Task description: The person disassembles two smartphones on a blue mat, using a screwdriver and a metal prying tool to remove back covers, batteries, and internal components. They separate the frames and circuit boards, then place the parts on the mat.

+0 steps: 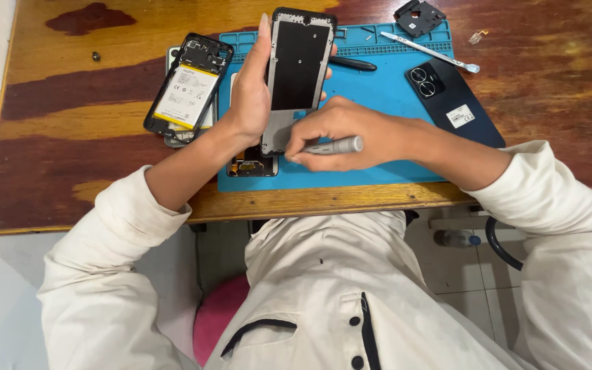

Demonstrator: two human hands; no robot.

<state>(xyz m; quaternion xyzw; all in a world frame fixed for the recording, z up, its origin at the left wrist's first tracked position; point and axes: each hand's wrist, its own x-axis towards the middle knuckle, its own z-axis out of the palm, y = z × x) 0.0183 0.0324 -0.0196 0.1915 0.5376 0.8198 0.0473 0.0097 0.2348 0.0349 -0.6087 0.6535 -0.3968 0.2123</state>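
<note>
Left hand (251, 96) grips a phone frame (297, 68) upright over the blue mat (385, 103); right hand (351, 137), fingers curled, presses a screwdriver (334, 146) to its lower end.

screwdriver (334, 146) tip hidden behind right hand (351, 133), phone frame (296, 75) lower end covered, label print too small
</note>
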